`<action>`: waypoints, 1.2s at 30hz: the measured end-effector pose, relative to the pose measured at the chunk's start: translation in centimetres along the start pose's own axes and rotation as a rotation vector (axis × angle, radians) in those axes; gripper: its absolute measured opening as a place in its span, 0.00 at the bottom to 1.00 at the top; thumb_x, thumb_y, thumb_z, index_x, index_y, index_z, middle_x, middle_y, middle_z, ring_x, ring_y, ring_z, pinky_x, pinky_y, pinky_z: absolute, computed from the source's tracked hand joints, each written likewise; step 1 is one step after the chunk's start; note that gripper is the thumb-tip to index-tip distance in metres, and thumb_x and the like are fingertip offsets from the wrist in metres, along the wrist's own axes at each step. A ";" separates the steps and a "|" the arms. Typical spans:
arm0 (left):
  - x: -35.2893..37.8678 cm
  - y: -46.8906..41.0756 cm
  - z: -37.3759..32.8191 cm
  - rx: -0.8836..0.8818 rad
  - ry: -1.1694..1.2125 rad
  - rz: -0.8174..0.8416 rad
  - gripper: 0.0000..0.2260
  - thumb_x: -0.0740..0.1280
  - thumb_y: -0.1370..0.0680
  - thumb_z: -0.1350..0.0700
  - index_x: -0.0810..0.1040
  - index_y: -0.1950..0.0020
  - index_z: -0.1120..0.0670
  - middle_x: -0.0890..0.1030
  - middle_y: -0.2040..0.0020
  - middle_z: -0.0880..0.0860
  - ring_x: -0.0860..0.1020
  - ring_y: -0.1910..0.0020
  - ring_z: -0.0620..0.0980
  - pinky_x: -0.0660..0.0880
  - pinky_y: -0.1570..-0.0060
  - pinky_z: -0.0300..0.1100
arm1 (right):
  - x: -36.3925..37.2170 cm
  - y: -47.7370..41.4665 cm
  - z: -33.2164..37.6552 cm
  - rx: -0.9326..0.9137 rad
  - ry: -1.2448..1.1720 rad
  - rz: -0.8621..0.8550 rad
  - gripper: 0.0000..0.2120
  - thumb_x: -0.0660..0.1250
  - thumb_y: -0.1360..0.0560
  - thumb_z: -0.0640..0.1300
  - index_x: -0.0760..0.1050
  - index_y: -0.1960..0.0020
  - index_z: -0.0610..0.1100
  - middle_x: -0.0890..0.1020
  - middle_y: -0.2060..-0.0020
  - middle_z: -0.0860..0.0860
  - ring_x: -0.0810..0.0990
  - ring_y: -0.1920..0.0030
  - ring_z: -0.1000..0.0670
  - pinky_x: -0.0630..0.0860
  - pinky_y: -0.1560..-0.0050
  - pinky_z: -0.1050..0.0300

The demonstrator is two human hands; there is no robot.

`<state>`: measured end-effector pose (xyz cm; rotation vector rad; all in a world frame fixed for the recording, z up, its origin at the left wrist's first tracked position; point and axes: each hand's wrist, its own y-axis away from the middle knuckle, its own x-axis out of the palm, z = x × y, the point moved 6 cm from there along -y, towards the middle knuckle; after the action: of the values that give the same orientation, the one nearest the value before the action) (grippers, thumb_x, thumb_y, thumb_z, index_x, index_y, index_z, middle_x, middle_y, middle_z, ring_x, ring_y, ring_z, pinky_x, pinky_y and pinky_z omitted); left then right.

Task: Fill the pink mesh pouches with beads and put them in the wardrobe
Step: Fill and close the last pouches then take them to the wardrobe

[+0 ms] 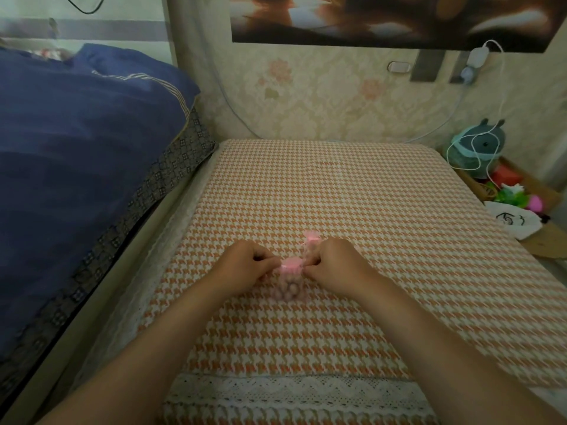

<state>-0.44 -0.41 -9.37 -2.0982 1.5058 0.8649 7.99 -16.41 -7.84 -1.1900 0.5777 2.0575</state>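
Head view: a pink mesh pouch point(290, 286) sits on the near middle of the cloth, with round pale beads point(288, 292) showing through its sheer weave. The left hand point(245, 265) and right hand point(334, 265) each pinch its gathered neck from opposite sides. Judgement — pull both sides outward evenly and level, so the soft mesh cinches without tipping. A second pouch point(310, 240) stands just behind and appears tied. The houndstooth cloth point(337, 185) underneath is woven and matte, with a lace edge.

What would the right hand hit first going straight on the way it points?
The right hand pinches the bead-filled pink pouch at its gathered neck, so that comes first; just beyond, probably the left hand.
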 end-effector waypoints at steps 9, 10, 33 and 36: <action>-0.4 1.3 -1.0 -0.089 0.386 0.100 0.08 0.61 0.19 0.64 0.77 0.52 0.54 0.78 0.67 0.52 0.73 0.75 0.51 0.68 0.73 0.39 | 0.1 0.6 -0.1 0.020 0.094 0.083 0.09 0.67 0.21 0.41 0.87 0.50 0.41 0.84 0.41 0.47 0.77 0.57 0.57 0.65 0.57 0.68; -0.1 1.5 -1.1 -0.128 0.417 0.136 0.09 0.61 0.19 0.64 0.78 0.54 0.55 0.79 0.65 0.52 0.74 0.74 0.50 0.68 0.73 0.38 | -0.1 0.6 0.0 0.013 0.099 0.082 0.10 0.67 0.21 0.41 0.87 0.50 0.41 0.84 0.40 0.47 0.79 0.51 0.55 0.64 0.55 0.68; 0.6 0.9 -0.9 -0.074 0.225 -0.001 0.04 0.74 0.24 0.54 0.88 0.54 0.52 0.87 0.61 0.52 0.84 0.60 0.50 0.80 0.59 0.46 | 0.5 0.6 1.7 -0.142 -0.020 0.004 0.05 0.71 0.23 0.49 0.87 0.51 0.53 0.86 0.58 0.56 0.82 0.56 0.57 0.81 0.49 0.50; 0.7 1.0 -1.0 -0.031 0.261 -0.045 0.03 0.74 0.25 0.55 0.87 0.55 0.49 0.86 0.60 0.46 0.83 0.61 0.41 0.79 0.60 0.40 | 0.8 0.4 1.6 -0.145 0.000 0.000 0.07 0.69 0.22 0.46 0.87 0.51 0.52 0.86 0.60 0.54 0.82 0.59 0.54 0.81 0.52 0.48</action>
<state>-0.95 -1.90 -9.10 -2.3315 1.5719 0.6208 6.51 -15.30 -7.70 -1.2720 0.4342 2.1293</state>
